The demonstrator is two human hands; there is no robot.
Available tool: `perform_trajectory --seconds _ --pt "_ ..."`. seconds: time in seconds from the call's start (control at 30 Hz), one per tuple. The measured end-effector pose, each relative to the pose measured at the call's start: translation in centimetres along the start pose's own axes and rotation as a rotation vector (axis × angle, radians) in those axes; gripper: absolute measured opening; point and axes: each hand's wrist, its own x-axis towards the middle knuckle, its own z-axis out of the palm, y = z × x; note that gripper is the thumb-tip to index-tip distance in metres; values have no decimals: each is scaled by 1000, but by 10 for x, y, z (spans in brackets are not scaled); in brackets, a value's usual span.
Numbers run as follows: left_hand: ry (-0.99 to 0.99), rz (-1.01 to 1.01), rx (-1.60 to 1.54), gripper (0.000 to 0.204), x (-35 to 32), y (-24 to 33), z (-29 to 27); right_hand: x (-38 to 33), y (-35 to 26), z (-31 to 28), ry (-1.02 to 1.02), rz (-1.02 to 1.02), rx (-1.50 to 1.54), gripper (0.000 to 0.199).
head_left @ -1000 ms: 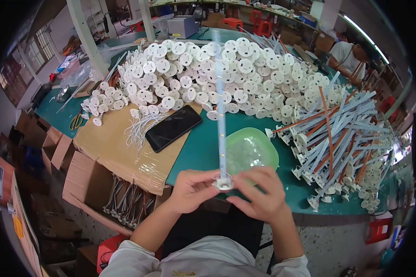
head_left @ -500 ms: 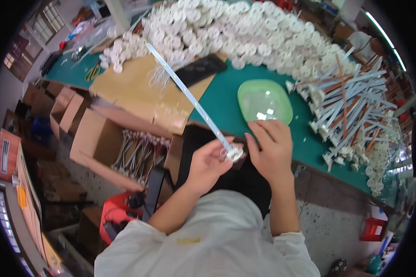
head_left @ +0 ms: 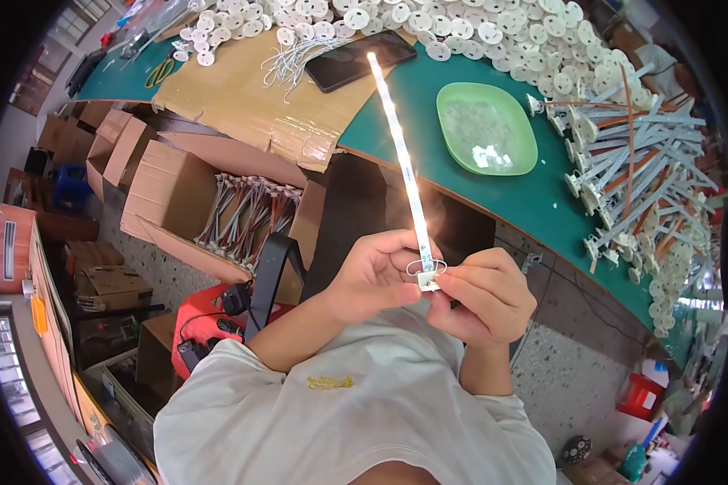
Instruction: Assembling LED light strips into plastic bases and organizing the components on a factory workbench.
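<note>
A narrow LED light strip (head_left: 405,162) glows along its length and points up and away from me over the table edge. At its lower end is a small white connector base (head_left: 427,281) with a loop of thin white wire. My left hand (head_left: 370,273) is closed round the lower end of the strip, fingers behind it. My right hand (head_left: 489,297) pinches the base from the other side with thumb and fingertips; exactly what the fingertips press is partly hidden. Beyond the hands, a green bowl (head_left: 528,133) holds small clear pieces.
A heap of white discs (head_left: 493,32) lines the table's far side; finished-looking strips (head_left: 639,162) lie piled at right. A black phone (head_left: 356,63) and white wires (head_left: 287,61) rest on a cardboard sheet (head_left: 243,97). An open carton (head_left: 162,198) with more strips stands left.
The strip was dark and now shines, and it stands more upright. My right hand has come from beside the green bowl to the base of the strip. The view has shifted.
</note>
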Motion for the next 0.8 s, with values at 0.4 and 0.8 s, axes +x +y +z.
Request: perform_trajectory --seconds 0.4,0.8 --pt "-74 -3 62 50 23 31 -8 30 21 -8 -173 -15 139 21" --pt "-187 -38 295 48 86 64 -17 72 46 -24 -298 8 -50 21"
